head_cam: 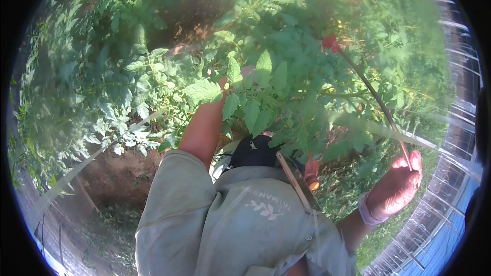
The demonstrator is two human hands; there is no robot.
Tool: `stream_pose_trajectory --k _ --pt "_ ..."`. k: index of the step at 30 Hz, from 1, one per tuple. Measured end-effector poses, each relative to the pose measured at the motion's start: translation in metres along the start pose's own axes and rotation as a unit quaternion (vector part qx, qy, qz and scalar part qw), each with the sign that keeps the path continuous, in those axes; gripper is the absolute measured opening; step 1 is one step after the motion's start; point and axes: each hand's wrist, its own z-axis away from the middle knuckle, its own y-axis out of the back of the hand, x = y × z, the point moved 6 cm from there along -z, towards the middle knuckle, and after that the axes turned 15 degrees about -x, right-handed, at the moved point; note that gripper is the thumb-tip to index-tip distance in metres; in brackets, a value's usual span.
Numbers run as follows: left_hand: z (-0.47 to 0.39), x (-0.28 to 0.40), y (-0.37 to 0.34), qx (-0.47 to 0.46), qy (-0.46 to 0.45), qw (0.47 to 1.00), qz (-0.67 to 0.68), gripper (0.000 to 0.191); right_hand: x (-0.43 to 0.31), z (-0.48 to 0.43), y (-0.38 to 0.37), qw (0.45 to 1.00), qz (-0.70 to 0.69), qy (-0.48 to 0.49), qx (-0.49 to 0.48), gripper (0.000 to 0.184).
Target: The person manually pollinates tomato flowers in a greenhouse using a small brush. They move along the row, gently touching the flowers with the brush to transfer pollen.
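Note:
My right hand (397,189), in a thin translucent glove with a gathered cuff, grips the lower end of a long thin dark rod (374,92). The rod leans up and left among the foliage and ends in a red tip (330,43). My left arm reaches forward into a tomato plant (253,101). Only a blurred bit of my left hand (247,72) shows behind its leaves, so its fingers and anything in them are hidden.
Dense tomato plants (126,73) surround me, with bare soil (119,176) at lower left. Pale strips (103,147) cross on both sides. A phone (297,182) sits at my shirt's chest. Wire mesh (429,207) and blue sheeting (441,237) line the right edge.

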Motion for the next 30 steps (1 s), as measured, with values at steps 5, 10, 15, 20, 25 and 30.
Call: stream_pose_trajectory --k 5,10,15,20,25,30 --pt "-0.002 0.001 -0.011 -0.034 0.013 0.999 -0.033 0.065 0.022 -0.015 -0.056 0.987 0.11 -0.045 -0.108 0.036" --pt "-0.006 0.008 -0.026 -0.038 0.044 0.995 -0.075 0.067 0.04 -0.017 -0.077 0.979 0.086 -0.123 -0.141 0.028" --pt "-0.007 0.02 -0.031 0.018 0.188 0.965 -0.181 0.066 0.045 -0.017 -0.082 0.963 0.103 -0.179 -0.171 0.028" --pt "-0.005 0.03 -0.035 0.027 0.238 0.955 -0.174 0.062 0.057 -0.016 -0.088 0.95 0.104 -0.238 -0.176 0.029" --pt "-0.007 0.03 -0.042 0.046 0.214 0.974 -0.056 0.062 0.059 -0.019 -0.095 0.942 0.109 -0.246 -0.201 0.033" --pt "-0.005 0.031 -0.043 0.025 0.155 0.986 -0.058 0.068 0.044 -0.028 -0.084 0.949 0.195 -0.194 -0.154 0.028"
